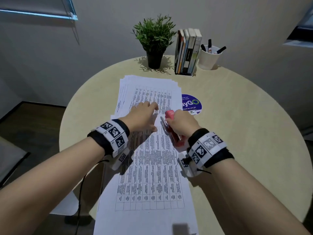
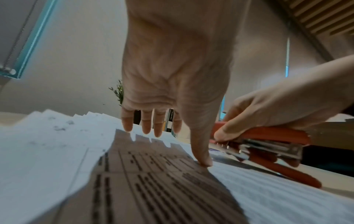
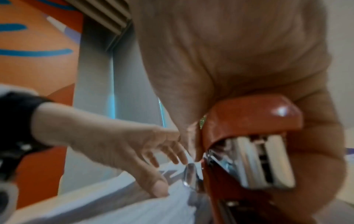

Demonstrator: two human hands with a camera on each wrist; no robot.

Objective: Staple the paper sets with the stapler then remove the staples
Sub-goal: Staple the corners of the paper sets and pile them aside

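Observation:
A near set of printed sheets (image 1: 149,175) lies lengthwise towards me, overlapping a fanned paper stack (image 1: 149,94) farther back. My left hand (image 1: 144,116) lies flat on the papers with fingers spread and the thumb tip pressing down (image 2: 205,162). My right hand (image 1: 181,122) grips a red stapler (image 1: 172,129) at the near set's top right corner, fingers wrapped over its top (image 2: 268,133). The stapler's metal parts (image 3: 258,160) show under my palm, and its front end is hidden by my fingers.
At the back of the round beige table (image 1: 237,133) stand a potted plant (image 1: 155,41), upright books in a holder (image 1: 187,51) and a white cup of markers (image 1: 210,56). A blue round sticker (image 1: 192,103) lies right of the papers. A chair (image 1: 10,155) stands at the left.

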